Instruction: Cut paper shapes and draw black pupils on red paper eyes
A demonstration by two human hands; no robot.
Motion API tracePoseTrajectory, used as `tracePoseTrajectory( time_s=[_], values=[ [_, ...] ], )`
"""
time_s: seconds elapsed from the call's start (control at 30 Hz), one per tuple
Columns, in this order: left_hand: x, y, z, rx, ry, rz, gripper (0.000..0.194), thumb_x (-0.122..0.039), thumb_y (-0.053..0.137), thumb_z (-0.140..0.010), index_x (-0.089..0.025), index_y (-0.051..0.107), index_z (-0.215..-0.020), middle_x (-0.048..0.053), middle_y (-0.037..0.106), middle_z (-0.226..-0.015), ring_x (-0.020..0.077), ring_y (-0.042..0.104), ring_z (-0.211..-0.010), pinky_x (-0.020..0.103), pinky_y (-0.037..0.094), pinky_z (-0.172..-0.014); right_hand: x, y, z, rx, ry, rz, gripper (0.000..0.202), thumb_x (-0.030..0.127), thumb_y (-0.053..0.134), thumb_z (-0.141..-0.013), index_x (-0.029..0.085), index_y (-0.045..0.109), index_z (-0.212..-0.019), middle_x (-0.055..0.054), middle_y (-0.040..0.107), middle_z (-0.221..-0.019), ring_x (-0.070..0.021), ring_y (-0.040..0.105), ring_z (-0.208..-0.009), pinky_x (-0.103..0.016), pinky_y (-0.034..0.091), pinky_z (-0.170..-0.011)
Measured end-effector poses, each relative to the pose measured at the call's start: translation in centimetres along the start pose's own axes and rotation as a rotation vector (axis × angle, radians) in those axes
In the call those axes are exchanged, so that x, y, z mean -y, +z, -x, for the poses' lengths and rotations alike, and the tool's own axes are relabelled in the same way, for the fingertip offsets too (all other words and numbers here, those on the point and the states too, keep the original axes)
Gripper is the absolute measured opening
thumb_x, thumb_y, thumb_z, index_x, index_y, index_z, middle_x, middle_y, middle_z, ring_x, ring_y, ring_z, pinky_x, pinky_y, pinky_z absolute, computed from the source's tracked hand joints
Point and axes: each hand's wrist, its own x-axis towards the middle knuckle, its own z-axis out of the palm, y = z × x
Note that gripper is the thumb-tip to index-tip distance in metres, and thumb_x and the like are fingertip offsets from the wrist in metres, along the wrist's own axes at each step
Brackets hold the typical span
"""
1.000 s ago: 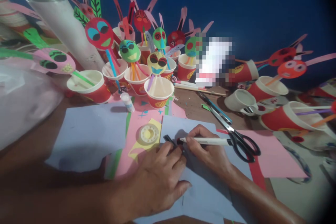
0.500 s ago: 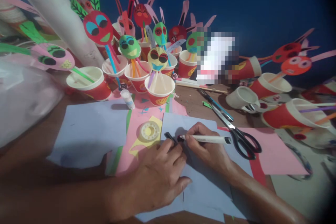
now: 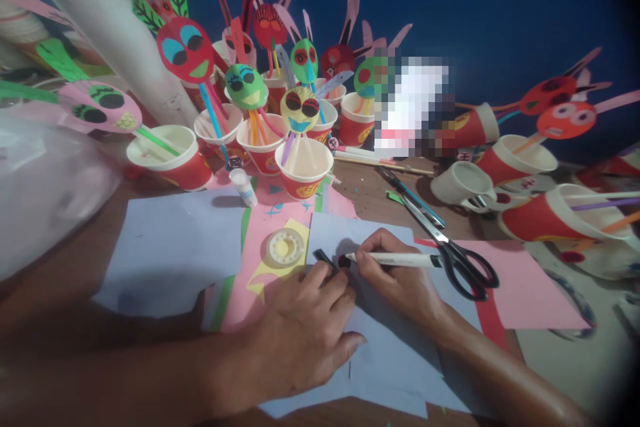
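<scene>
Over the last second little moves. The right hand (image 3: 395,277) keeps its grip closed on the white pen (image 3: 395,259), whose dark tip sits at a small black mark on the lilac sheet (image 3: 380,360); the tip has crept only slightly along the paper, so the drawing looks to be in mid-stroke rather than finished. The left hand (image 3: 300,340) stays flat on the same sheet just left of the pen tip, fingers spread and pressing the paper down, with a short black cap-like piece (image 3: 324,258) poking out past its fingertips; whether the fingers actually pinch that piece cannot be told. The view itself has drifted a touch, which accounts for most of the apparent shift.

Beyond the grips, a second lilac sheet (image 3: 170,253) lies to the left on the brown surface (image 3: 65,307), and a pink sheet (image 3: 525,293) to the right. Black-handled scissors (image 3: 450,253) lie just past the pen's back end. A tape roll (image 3: 285,248) sits on a yellow scrap just ahead of the left hand, and a small glue tube (image 3: 243,187) farther on. Red cups (image 3: 304,177) holding paper faces on straws crowd the far side.

No writing can be read: the cup prints are too small and one item is blurred out.
</scene>
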Motion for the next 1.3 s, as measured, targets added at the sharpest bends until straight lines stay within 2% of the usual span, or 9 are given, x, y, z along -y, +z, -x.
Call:
tracePoseTrajectory(
  time_s=[0.23,0.4,0.77,0.97,1.1,1.2,1.3],
  values=[
    [-0.07,-0.15,-0.04,0.026,-0.016,0.022,0.038,-0.042,0.048,-0.089,-0.01,0.061,-0.105,0.01,0.063,-0.102,0.0274,0.049,-0.092,0.041,0.044,-0.082,-0.19,-0.21,0.0,0.012,-0.027,0.025,0.013,0.026,0.051,-0.081,0.019,0.05,-0.069,0.005,0.049,-0.051,-0.0088,0.04,-0.045,-0.02,0.029,-0.042],
    [-0.04,-0.11,-0.17,-0.006,0.012,-0.003,0.037,-0.042,0.05,-0.088,-0.01,0.062,-0.102,0.01,0.063,-0.103,0.0267,0.049,-0.089,0.04,0.044,-0.081,-0.22,-0.23,0.04,-0.007,-0.033,0.053,0.014,0.026,0.051,-0.081,0.019,0.049,-0.068,0.005,0.047,-0.051,-0.0089,0.04,-0.046,-0.02,0.03,-0.042],
    [-0.08,-0.27,-0.2,0.007,-0.003,0.002,0.035,-0.04,0.049,-0.089,-0.01,0.062,-0.102,0.009,0.063,-0.103,0.0269,0.049,-0.09,0.04,0.044,-0.08,-0.51,-0.38,-0.04,-0.003,-0.051,0.054,0.014,0.026,0.051,-0.081,0.019,0.048,-0.068,0.006,0.046,-0.052,-0.0087,0.038,-0.046,-0.02,0.029,-0.043],
    [-0.11,-0.41,-0.25,0.004,0.011,-0.02,0.035,-0.041,0.048,-0.089,-0.01,0.062,-0.099,0.01,0.064,-0.103,0.0265,0.049,-0.089,0.04,0.045,-0.079,-0.51,-0.37,-0.03,-0.016,-0.038,-0.004,0.014,0.025,0.051,-0.08,0.02,0.047,-0.068,0.006,0.043,-0.052,-0.0086,0.036,-0.046,-0.021,0.027,-0.042],
    [-0.13,-0.41,-0.17,0.036,-0.002,0.0,0.037,-0.041,0.045,-0.091,-0.01,0.061,-0.104,0.012,0.063,-0.107,0.0274,0.049,-0.091,0.042,0.046,-0.079,-0.47,-0.36,0.13,-0.066,0.031,-0.137,0.016,0.027,0.051,-0.082,0.02,0.046,-0.068,0.007,0.041,-0.049,-0.0078,0.034,-0.042,-0.02,0.026,-0.039],
    [-0.09,-0.3,-0.05,0.066,-0.012,0.019,0.037,-0.041,0.044,-0.091,-0.01,0.06,-0.105,0.012,0.062,-0.109,0.0277,0.049,-0.092,0.042,0.047,-0.078,-0.59,-0.27,0.13,-0.125,0.04,-0.216,0.017,0.03,0.051,-0.084,0.021,0.048,-0.071,0.006,0.048,-0.051,-0.0084,0.039,-0.041,-0.02,0.032,-0.039],
    [-0.04,-0.22,0.04,0.084,-0.021,0.017,0.037,-0.041,0.045,-0.09,-0.011,0.06,-0.104,0.012,0.06,-0.116,0.0279,0.049,-0.095,0.042,0.047,-0.08,-0.78,-0.25,0.1,-0.178,0.003,-0.236,0.014,0.034,0.051,-0.087,0.021,0.052,-0.081,0.002,0.058,-0.059,-0.0114,0.052,-0.049,-0.022,0.042,-0.045]
  ],
)
